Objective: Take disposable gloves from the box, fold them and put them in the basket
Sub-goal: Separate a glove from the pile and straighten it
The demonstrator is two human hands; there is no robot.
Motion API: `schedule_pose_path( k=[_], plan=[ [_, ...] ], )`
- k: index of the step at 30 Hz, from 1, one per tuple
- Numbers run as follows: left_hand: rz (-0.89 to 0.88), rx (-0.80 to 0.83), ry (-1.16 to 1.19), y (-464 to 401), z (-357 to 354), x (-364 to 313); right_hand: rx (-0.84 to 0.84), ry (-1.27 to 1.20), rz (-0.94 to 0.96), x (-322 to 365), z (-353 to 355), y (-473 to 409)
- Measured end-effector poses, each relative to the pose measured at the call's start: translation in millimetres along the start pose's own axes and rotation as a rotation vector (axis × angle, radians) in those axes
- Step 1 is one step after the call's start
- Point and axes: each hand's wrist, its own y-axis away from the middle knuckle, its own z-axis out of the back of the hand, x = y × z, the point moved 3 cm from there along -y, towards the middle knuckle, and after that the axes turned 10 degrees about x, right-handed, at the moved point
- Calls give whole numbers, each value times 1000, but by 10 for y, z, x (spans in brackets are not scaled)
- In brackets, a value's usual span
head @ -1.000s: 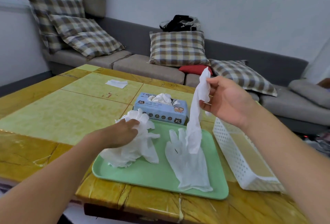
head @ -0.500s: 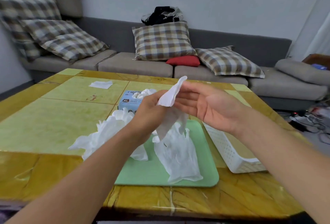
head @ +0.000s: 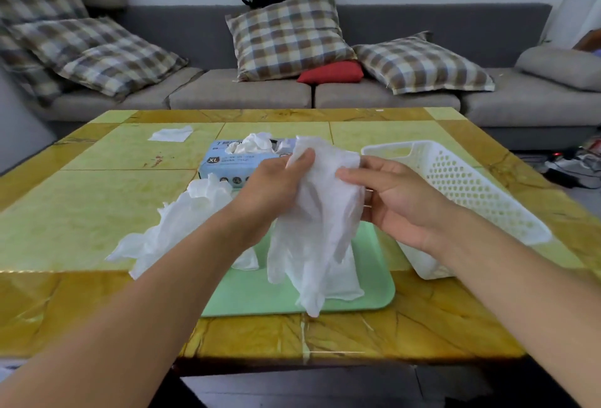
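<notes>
A white disposable glove [head: 320, 212] hangs in the air above the green tray [head: 374, 290], cuff up and fingers down. My left hand [head: 270, 186] pinches its cuff on the left, and my right hand [head: 390, 193] pinches it on the right. Under it another glove [head: 344, 280] lies flat on the tray. A crumpled heap of gloves [head: 182, 222] lies over the tray's left edge. The blue glove box [head: 227, 160] stands behind the tray with white gloves sticking out of its top. The white perforated basket [head: 471, 186] sits to the right of the tray.
A white scrap [head: 170, 134] lies on the far left of the yellow-green table [head: 81, 206]. A grey sofa [head: 240, 95] with checked cushions runs behind the table. Cables lie on the floor at the far right.
My left hand left the heap and took hold of the hanging glove's cuff. Both hands now hold the glove spread between them. The view has shifted to face the table squarely.
</notes>
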Motion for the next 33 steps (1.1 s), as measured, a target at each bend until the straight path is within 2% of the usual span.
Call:
schedule_pose_path(
  k=[4, 5, 6, 8, 9, 10, 12, 14, 16, 18, 19, 20, 21, 22, 24, 29, 33],
  plan=[
    [-260, -534, -310, 11, 122, -64, -235, -69, 162, 124, 79, 8],
    [-322, -528, -325, 12, 120, -90, -255, -60, 194, 142, 77, 11],
    [-349, -380, -273, -7, 64, -113, -234, -50, 213, 159, 44, 15],
    [-273, 75, -75, -24, -154, -108, -63, 3, 199, 141, -91, 16],
    [-236, 213, 19, -26, -236, -80, 45, 71, 166, 128, -157, 25],
    [-219, 258, 103, -26, -269, -60, 140, 144, 129, 125, -204, 47],
    [-152, 162, 221, -50, -222, -24, 243, 218, 90, 161, -222, 81],
    [-61, 86, 339, -73, -139, 23, 199, 232, 120, 239, -159, 98],
    [-11, 28, 464, -86, -42, 30, -39, 355, 231, 334, -25, 102],
    [23, 73, 603, -72, -21, 5, -236, 532, 236, 340, 137, 87],
    [47, 108, 640, -50, -27, -13, -212, 561, 151, 291, 168, 67],
    [68, 146, 646, -30, -28, -27, -119, 513, 51, 214, 155, 45],
    [84, 186, 626, -3, -37, -47, -12, 373, -26, 127, 112, 24],
    [90, 227, 604, 11, -39, -62, 61, 202, -62, 70, 61, 7],
    [69, 257, 535, 20, -15, -88, 74, 10, -36, 68, 6, -22],
    [6, 114, 224, 19, 162, -83, 138, 51, -32, 135, -19, -73],
    [-4, 145, 129, 52, 226, -70, 184, -23, -42, 142, -41, -97]
  ],
)
